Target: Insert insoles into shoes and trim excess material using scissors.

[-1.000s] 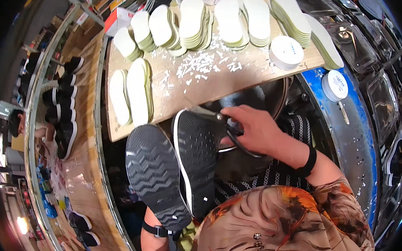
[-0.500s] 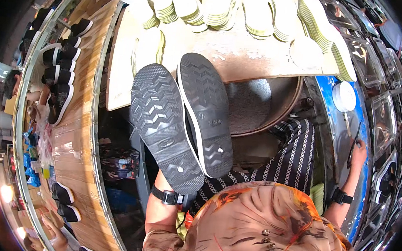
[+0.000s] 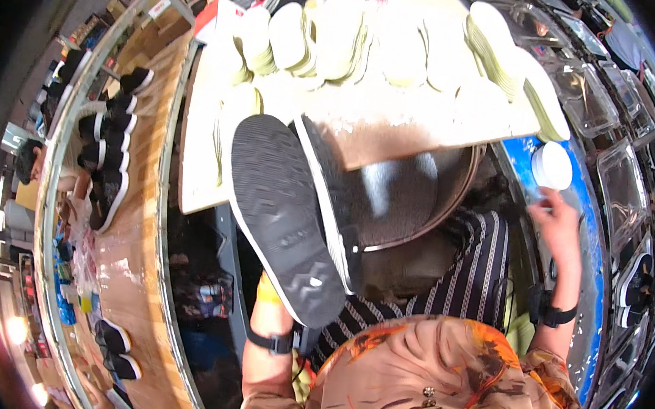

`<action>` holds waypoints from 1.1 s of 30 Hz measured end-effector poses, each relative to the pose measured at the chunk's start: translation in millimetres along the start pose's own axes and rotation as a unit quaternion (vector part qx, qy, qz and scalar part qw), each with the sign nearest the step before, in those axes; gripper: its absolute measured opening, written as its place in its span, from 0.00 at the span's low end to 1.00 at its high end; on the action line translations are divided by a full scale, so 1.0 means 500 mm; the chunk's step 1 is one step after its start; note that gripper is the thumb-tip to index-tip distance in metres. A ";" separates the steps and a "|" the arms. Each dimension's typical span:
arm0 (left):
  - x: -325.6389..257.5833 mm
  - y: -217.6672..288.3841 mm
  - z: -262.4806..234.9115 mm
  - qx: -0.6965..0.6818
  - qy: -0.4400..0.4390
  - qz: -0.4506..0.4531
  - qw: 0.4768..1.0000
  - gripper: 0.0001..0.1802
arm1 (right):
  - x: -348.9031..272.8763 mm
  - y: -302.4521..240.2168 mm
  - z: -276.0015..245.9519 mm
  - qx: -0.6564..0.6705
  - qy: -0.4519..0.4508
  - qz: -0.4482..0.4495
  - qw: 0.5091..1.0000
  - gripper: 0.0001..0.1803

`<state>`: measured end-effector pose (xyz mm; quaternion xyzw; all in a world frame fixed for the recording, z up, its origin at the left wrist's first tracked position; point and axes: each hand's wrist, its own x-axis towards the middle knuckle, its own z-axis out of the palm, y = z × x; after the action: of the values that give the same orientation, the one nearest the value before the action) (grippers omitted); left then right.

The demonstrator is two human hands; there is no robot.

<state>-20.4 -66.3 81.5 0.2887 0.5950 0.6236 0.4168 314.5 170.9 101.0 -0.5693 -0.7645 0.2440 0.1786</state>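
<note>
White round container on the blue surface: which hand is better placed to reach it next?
Probably right: the right hand is beside the container, while the left, hidden behind the black-soled shoes, seems occupied.

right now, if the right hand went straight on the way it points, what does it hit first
Probably the white round tub on the blue surface, just ahead of the right hand, though depth is unclear.

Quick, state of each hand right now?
Left hand: hidden behind the black-soled, white-edged shoes; grip cannot be told.
Right hand: blurred beside the white round container; whether open or holding anything cannot be told.
</note>
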 end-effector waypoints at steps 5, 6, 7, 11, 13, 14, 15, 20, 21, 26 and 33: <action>0.054 -0.009 -0.018 0.223 0.086 0.104 0.965 0.11 | -0.033 -0.249 0.109 0.128 -0.154 -0.345 0.917 0.31; 0.072 -0.015 -0.014 0.359 0.124 0.134 0.915 0.08 | -0.035 -0.280 0.135 0.122 -0.143 -0.396 0.899 0.33; 0.087 -0.020 -0.008 0.525 0.134 0.169 0.824 0.09 | -0.041 -0.305 0.162 0.116 -0.122 -0.425 0.889 0.34; 0.104 -0.012 0.020 0.550 0.042 0.093 0.829 0.17 | -0.019 -0.345 0.258 0.002 -0.212 -0.431 0.877 0.30; 0.101 0.028 0.005 0.529 -0.060 0.107 0.840 0.19 | 0.013 -0.347 0.272 -0.008 -0.226 -0.456 0.861 0.26; 0.106 0.061 -0.017 0.525 -0.140 0.035 0.839 0.20 | 0.034 -0.351 0.270 -0.038 -0.285 -0.463 0.839 0.25; 0.126 0.101 -0.048 0.527 -0.262 0.027 0.808 0.20 | 0.057 -0.359 0.264 -0.105 -0.363 -0.444 0.813 0.24; 0.291 0.237 -0.124 0.417 -0.280 0.018 0.865 0.20 | 0.262 -0.471 0.223 -0.038 -0.398 -0.309 0.863 0.22; 0.354 0.248 -0.123 0.412 -0.267 0.028 0.871 0.19 | 0.309 -0.501 0.231 -0.006 -0.358 -0.334 0.872 0.21; 0.598 0.232 -0.109 0.671 -0.070 0.274 0.685 0.31 | 0.458 -0.587 0.331 -0.143 -0.095 -0.430 0.886 0.18; 0.704 0.208 -0.149 0.645 -0.139 0.204 0.723 0.24 | 0.477 -0.561 0.393 -0.138 -0.032 -0.520 0.842 0.09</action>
<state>-273.5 206.2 126.4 0.6860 0.7154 0.1120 0.0707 -82.3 300.8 100.9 -0.0989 -0.9794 0.0253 0.1741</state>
